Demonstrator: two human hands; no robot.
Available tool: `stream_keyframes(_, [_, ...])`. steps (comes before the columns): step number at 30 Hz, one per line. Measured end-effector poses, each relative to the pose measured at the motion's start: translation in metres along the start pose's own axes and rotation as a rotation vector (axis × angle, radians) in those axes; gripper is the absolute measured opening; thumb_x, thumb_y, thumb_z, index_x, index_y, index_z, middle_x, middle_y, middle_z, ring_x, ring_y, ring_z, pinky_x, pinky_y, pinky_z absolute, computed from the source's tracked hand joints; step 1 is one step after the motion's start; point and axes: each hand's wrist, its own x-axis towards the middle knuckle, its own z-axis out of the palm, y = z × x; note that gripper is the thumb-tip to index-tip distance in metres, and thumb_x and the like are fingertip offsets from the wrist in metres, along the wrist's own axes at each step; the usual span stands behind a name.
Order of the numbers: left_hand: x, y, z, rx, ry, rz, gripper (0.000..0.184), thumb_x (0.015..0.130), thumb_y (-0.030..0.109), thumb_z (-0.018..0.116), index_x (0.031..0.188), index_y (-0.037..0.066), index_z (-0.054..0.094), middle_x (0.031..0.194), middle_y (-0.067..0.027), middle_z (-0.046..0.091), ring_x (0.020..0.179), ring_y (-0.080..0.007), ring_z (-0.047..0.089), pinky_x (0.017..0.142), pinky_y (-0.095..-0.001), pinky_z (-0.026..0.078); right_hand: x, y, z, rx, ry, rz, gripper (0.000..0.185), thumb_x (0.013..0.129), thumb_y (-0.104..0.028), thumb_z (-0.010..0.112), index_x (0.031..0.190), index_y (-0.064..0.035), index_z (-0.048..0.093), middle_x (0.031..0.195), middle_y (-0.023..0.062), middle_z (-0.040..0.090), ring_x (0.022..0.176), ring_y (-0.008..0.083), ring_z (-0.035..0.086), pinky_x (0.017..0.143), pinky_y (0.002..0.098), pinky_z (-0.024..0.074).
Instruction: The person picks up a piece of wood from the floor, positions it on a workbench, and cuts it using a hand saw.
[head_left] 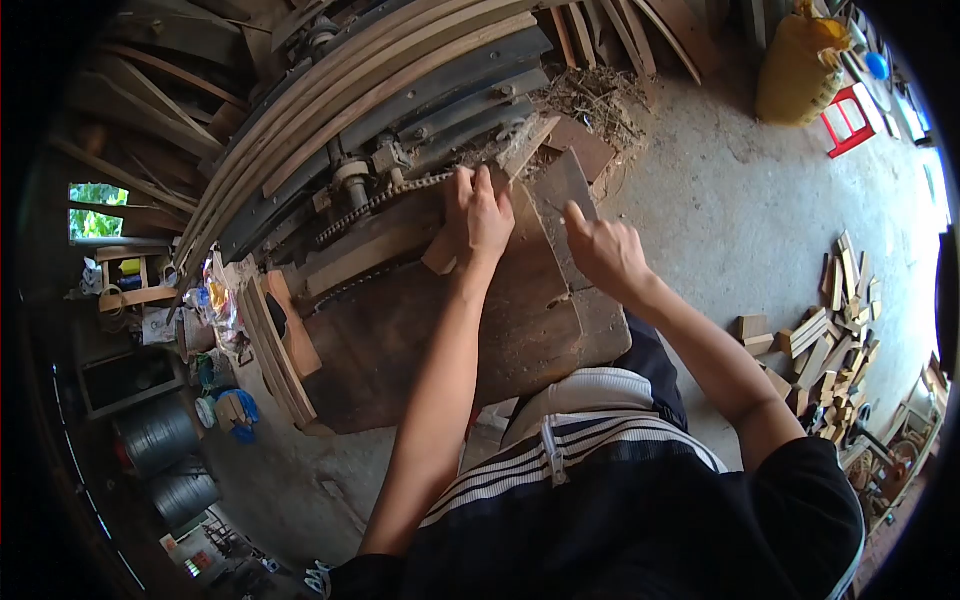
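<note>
Over the brown wooden work surface (400, 340), my left hand (482, 218) is closed on a small wood block (440, 252), partly hidden under the palm. A metal chain (385, 198) runs just beside its fingers. To the right, my right hand (605, 250) has its fingers curled at the lower edge of a flat grey plate (568, 188); whatever lies inside the fist is hidden. A short wooden piece (525, 148) lies at an angle beyond the left hand.
Long curved wood strips (350, 85) and dark metal rails stand behind the chain. Wood shavings (600, 100) are heaped at the back. A yellow sack (800, 75) and red stool (848, 122) stand at the right, with scattered wood offcuts (830, 350) nearer.
</note>
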Motion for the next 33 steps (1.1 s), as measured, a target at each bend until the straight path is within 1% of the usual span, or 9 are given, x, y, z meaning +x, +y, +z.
stream_keyframes(5, [-0.001,0.002,-0.004,0.070,-0.048,0.009,0.034,0.076,0.012,0.070,0.104,-0.003,0.055,0.094,-0.0151,0.050,0.091,-0.0339,0.052,0.077,-0.0429,0.044,0.049,-0.008,0.022,0.048,0.193,-0.072,0.011,0.091,-0.016,0.047,0.100,-0.0101,0.044,0.059,0.0177,0.060,0.057,0.0383,0.063,0.045,0.0495,0.0476])
stream_keyframes(11, [-0.005,-0.002,0.005,0.003,-0.028,0.016,0.034,0.077,0.014,0.070,0.102,-0.002,0.056,0.094,-0.0146,0.050,0.090,-0.0334,0.053,0.076,-0.0423,0.045,0.001,-0.005,-0.007,-0.034,-0.067,0.026,0.012,0.091,-0.016,0.046,0.100,-0.0077,0.044,0.062,0.0172,0.063,0.058,0.0359,0.065,0.048,0.0467,0.0502])
stream_keyframes(13, [-0.009,0.002,-0.001,0.023,-0.054,0.022,0.033,0.078,0.014,0.070,0.102,-0.003,0.056,0.093,-0.0147,0.050,0.090,-0.0334,0.053,0.076,-0.0422,0.045,0.029,-0.012,0.006,0.020,0.081,-0.015,0.014,0.091,-0.016,0.047,0.102,-0.0092,0.045,0.062,0.0170,0.063,0.058,0.0357,0.066,0.046,0.0472,0.0501])
stream_keyframes(16, [-0.002,0.005,-0.010,0.075,-0.053,0.065,0.030,0.079,0.013,0.068,0.101,-0.003,0.056,0.093,-0.0146,0.050,0.089,-0.0329,0.053,0.076,-0.0423,0.045,0.055,-0.018,0.018,0.011,0.151,-0.067,0.012,0.092,-0.018,0.047,0.101,-0.0111,0.044,0.059,0.0175,0.060,0.059,0.0387,0.064,0.047,0.0493,0.0496])
stream_keyframes(23, [-0.005,0.000,0.003,-0.008,-0.038,0.045,0.034,0.078,0.011,0.068,0.105,-0.003,0.055,0.096,-0.0148,0.050,0.091,-0.0329,0.054,0.077,-0.0418,0.045,0.002,-0.008,0.002,-0.037,-0.021,0.024,0.013,0.089,-0.014,0.047,0.100,-0.0068,0.046,0.065,0.0177,0.064,0.061,0.0358,0.067,0.048,0.0461,0.0517])
stream_keyframes(26, [-0.004,0.001,-0.002,0.032,-0.025,0.068,0.031,0.078,0.012,0.067,0.103,-0.002,0.055,0.096,-0.0148,0.050,0.091,-0.0336,0.053,0.078,-0.0422,0.045,0.052,-0.012,0.025,0.033,0.136,-0.051,0.014,0.089,-0.015,0.047,0.102,-0.0092,0.046,0.064,0.0174,0.063,0.061,0.0371,0.067,0.047,0.0478,0.0510])
stream_keyframes(28, [-0.005,-0.003,0.001,0.055,-0.049,0.073,0.031,0.079,0.014,0.067,0.103,-0.001,0.055,0.097,-0.0151,0.049,0.094,-0.0342,0.052,0.080,-0.0429,0.044,0.052,-0.015,0.022,0.016,0.124,-0.055,0.015,0.089,-0.014,0.047,0.103,-0.0095,0.046,0.066,0.0177,0.064,0.061,0.0374,0.067,0.047,0.0478,0.0510])
stream_keyframes(31, [-0.007,-0.009,0.014,-0.032,-0.003,0.042,0.031,0.079,0.014,0.067,0.104,-0.001,0.055,0.097,-0.0154,0.050,0.095,-0.0342,0.051,0.081,-0.0431,0.044,-0.011,-0.002,-0.001,0.009,0.040,0.027,0.016,0.089,-0.014,0.046,0.103,-0.0076,0.047,0.069,0.0189,0.065,0.061,0.0368,0.067,0.048,0.0465,0.0516])
stream_keyframes(33, [-0.006,-0.007,0.010,-0.019,-0.004,0.060,0.032,0.079,0.014,0.067,0.104,-0.001,0.055,0.098,-0.0155,0.050,0.094,-0.0345,0.051,0.080,-0.0432,0.044,-0.003,-0.004,-0.001,-0.001,0.035,0.027,0.015,0.089,-0.014,0.046,0.103,-0.0075,0.047,0.069,0.0188,0.065,0.061,0.0368,0.066,0.049,0.0468,0.0516])
